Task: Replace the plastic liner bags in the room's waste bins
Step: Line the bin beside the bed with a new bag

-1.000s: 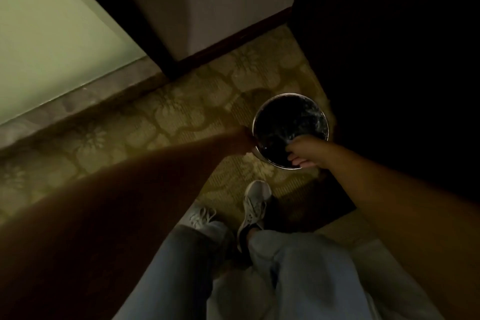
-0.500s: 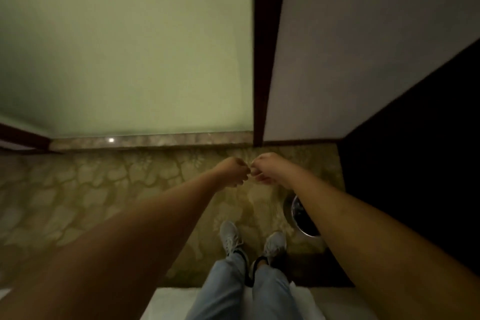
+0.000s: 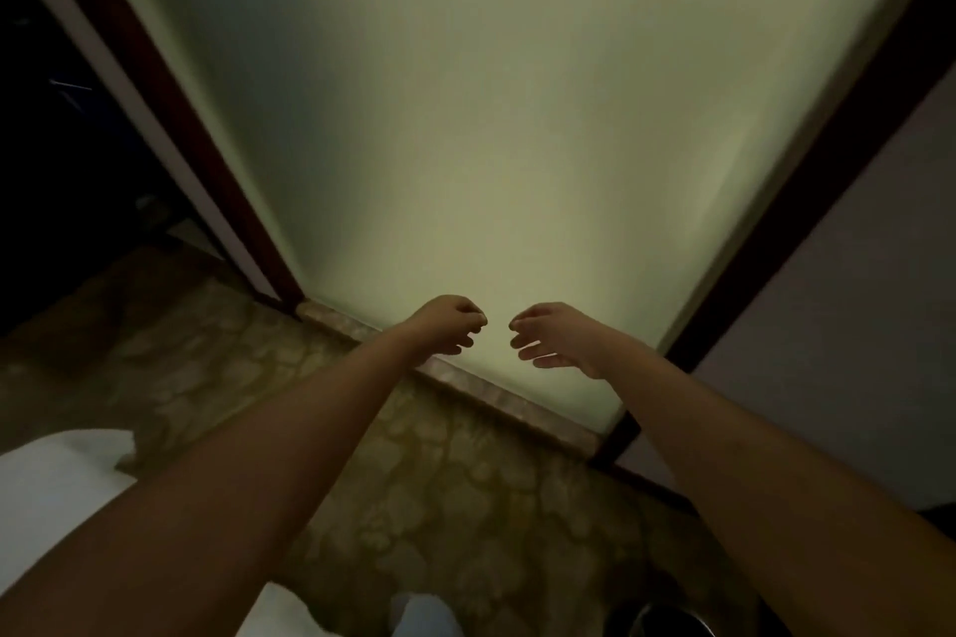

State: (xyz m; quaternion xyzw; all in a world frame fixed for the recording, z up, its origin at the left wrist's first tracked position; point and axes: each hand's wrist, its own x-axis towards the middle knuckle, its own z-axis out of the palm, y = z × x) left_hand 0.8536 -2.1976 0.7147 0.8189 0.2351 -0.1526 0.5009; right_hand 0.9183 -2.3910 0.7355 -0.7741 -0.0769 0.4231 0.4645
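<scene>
Both arms reach forward over a patterned carpet (image 3: 465, 507), the hands raised side by side in front of a pale green glowing panel (image 3: 491, 119). The left hand (image 3: 447, 324) sits at about 11 o'clock from the middle of the view, its fingers loosely curled with thumb and forefinger close together; whether anything thin is pinched there cannot be told in the dim light. The right hand (image 3: 556, 336) is just beside it at 1 o'clock, fingers relaxed and spread, holding nothing. A narrow gap separates the two hands.

The panel is bounded by dark wooden frames (image 3: 170, 119) running toward 10 o'clock on the left and 2 o'clock on the right, and its foot meets a pale stone sill (image 3: 465, 385) that crosses the floor diagonally from 9 to 4 o'clock. Beyond the left frame lies a dark opening (image 3: 62, 145); beyond the right frame stands a plain grey wall (image 3: 853, 326). Open carpet stretches between the sill and the white bedding (image 3: 46, 486) at 8 o'clock.

The waste bin (image 3: 667, 623) shows only as a curved metal rim at the bottom edge, at 5 o'clock, partly behind the right forearm, well apart from both hands. Its inside is too dark to tell whether a liner is fitted. A patch of light blue trouser leg (image 3: 424, 616) sits at 6 o'clock.
</scene>
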